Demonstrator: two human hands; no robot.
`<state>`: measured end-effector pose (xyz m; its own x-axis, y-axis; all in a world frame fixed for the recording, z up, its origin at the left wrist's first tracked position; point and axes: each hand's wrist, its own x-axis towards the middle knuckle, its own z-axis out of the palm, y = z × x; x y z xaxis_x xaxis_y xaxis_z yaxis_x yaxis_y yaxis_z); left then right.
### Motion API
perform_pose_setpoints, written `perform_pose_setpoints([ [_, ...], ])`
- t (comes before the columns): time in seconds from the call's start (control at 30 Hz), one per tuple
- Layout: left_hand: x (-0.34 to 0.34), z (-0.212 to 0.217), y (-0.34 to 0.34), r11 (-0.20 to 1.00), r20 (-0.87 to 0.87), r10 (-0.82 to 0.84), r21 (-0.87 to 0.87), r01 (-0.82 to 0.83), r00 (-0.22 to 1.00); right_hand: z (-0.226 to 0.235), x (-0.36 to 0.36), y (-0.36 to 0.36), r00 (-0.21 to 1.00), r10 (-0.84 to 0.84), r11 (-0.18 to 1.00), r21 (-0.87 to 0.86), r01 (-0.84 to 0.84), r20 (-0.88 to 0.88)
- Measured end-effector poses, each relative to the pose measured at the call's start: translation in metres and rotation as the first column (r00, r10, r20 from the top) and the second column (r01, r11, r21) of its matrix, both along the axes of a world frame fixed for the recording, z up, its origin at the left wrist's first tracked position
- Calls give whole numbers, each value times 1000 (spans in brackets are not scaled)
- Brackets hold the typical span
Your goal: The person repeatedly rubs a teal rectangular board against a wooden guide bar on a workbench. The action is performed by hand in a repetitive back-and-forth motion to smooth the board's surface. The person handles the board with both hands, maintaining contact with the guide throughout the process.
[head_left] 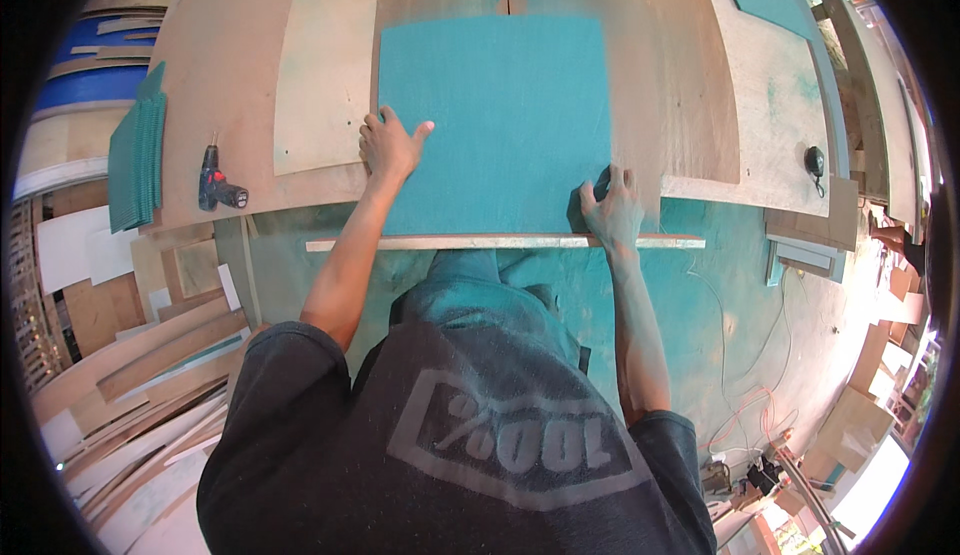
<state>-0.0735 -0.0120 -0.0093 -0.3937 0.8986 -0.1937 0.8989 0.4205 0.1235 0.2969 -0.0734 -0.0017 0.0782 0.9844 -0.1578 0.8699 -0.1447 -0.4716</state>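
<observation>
A flat rectangular teal panel [495, 120] lies on the worktable in front of me. My left hand [392, 145] rests across its left edge, thumb spread out over the teal face and fingers bent at the edge. Lower down on the opposite side, my right hand [612, 210] touches the panel's right edge, its thumb apart from the fingers. Dark shadow falls beside and between those right fingers, partly hiding their contact. A narrow wooden strip [450, 242] runs along the panel's near edge, close to my body.
A cordless drill [215, 183] lies on the table at left, near a stack of teal pieces [140, 155]. To the right is a black tape measure [815, 162]. Wood offcuts [150, 375] pile up at lower left; a cable [722, 335] trails across the floor.
</observation>
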Motion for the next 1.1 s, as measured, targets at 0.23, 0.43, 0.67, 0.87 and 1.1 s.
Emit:
perform_pose_setpoints([
  [0.23, 39, 25, 18, 852, 43, -515, -82, 517, 856, 28, 20, -20, 776, 571, 820, -143, -555, 268],
  [0.43, 51, 33, 26, 843, 201, -472, -183, 506, 858, 21, 14, -15, 751, 623, 782, -192, -593, 221],
  [0.67, 32, 13, 98, 835, 123, -514, -156, 528, 849, 25, -8, 55, 769, 588, 809, -196, -554, 250],
  [0.87, 17, 3, 189, 814, 67, -554, -169, 556, 830, 10, -13, 141, 763, 589, 806, -127, -578, 267],
  [1.1, -6, -14, 300, 789, 56, -589, -178, 589, 806, 7, -29, 243, 767, 572, 818, -130, -561, 290],
])
